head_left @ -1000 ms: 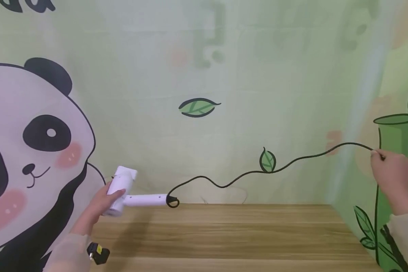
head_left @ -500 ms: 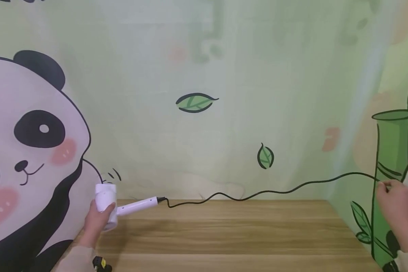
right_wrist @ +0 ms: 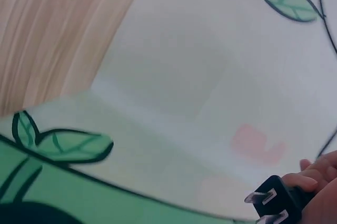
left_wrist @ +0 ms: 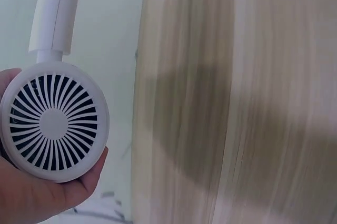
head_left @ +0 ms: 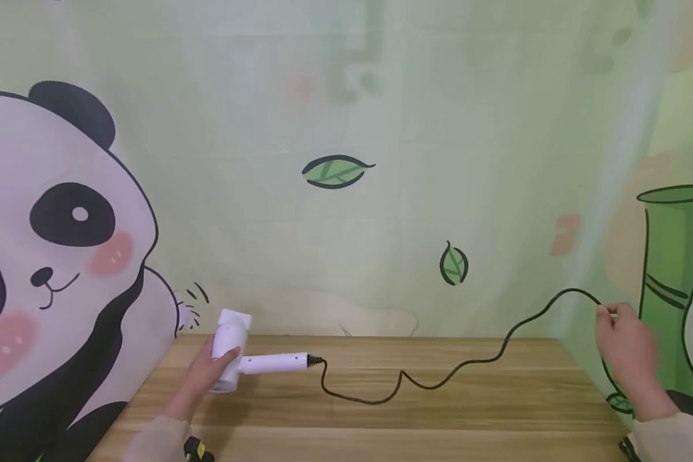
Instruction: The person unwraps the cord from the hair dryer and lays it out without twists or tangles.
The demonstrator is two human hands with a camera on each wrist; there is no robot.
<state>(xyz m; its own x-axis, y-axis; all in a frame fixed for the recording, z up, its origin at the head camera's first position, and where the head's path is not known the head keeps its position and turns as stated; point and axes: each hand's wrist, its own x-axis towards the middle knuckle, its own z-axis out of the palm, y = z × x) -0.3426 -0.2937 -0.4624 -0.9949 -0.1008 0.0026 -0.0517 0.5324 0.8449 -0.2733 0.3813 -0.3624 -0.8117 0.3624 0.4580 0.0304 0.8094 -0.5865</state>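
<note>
A white hair dryer (head_left: 231,343) is gripped round its barrel by my left hand (head_left: 203,375), its handle (head_left: 274,363) pointing right. In the left wrist view the round slotted air-intake grille (left_wrist: 53,124) faces the camera, with fingers (left_wrist: 90,176) curled round the barrel. From the handle's end a black power cord (head_left: 369,402) sags in waves, then rises to my right hand (head_left: 626,343), which pinches it at the right. The right wrist view shows the black plug (right_wrist: 279,200) with its metal prongs held in the right hand.
A wooden table (head_left: 439,443) lies below both hands. Behind it stands a pale green backdrop (head_left: 404,128) printed with a panda, leaves and bamboo, and it turns along the right side.
The hair dryer dips left, then comes back right and tilts upright-right. My right hand has come down and inward, so the cord, stretched more before, now hangs slacker and lower.
</note>
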